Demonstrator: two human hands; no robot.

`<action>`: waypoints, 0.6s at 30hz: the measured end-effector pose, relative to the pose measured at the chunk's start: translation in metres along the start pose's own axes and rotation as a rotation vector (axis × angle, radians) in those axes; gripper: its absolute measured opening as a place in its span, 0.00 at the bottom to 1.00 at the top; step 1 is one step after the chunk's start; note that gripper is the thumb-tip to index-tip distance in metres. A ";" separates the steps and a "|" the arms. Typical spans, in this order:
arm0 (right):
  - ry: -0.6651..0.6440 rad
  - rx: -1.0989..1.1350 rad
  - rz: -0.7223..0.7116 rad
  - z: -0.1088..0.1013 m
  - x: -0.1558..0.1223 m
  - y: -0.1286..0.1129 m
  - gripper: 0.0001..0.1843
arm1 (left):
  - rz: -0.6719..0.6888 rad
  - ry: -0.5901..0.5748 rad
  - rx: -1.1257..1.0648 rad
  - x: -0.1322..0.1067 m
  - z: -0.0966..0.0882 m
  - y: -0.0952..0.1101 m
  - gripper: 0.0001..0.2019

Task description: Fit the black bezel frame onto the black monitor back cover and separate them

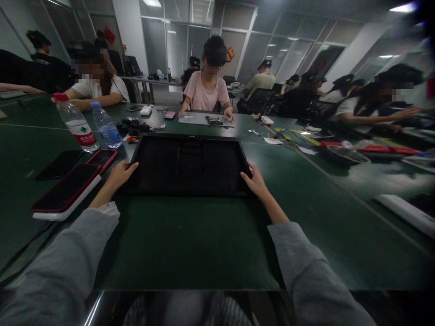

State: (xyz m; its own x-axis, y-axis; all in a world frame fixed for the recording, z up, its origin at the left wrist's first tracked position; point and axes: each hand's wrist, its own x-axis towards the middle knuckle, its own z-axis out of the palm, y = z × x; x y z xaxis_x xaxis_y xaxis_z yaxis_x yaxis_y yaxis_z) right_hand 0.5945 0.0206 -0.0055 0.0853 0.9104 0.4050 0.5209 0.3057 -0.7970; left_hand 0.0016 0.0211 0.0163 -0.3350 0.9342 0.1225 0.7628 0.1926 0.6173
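A large black flat panel, like the back of a monitor, lies face down on the green table in front of me. My left hand grips its near left corner, fingers curled over the edge. My right hand holds the near right corner the same way. Both my arms wear grey sleeves.
Left of the panel lie several phones and two water bottles. Small black parts sit behind the panel. A person in pink sits opposite with a grey tray. Other people work at both sides; cables and tools lie at right.
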 end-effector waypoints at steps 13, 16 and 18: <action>-0.069 0.249 0.266 -0.004 -0.001 -0.001 0.42 | -0.012 -0.042 0.025 0.005 0.001 -0.005 0.33; -0.054 0.304 0.365 -0.005 -0.001 -0.006 0.43 | -0.022 -0.093 0.012 0.002 -0.004 0.000 0.32; -0.007 0.276 0.324 -0.005 0.000 -0.011 0.41 | -0.006 -0.103 0.016 0.001 -0.007 0.001 0.31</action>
State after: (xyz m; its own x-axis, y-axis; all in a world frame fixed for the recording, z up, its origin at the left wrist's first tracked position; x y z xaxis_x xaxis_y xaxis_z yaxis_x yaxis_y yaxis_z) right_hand 0.5932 0.0161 0.0057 0.2012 0.9731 0.1121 0.2215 0.0662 -0.9729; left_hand -0.0012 0.0203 0.0224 -0.2818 0.9587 0.0381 0.7702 0.2024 0.6048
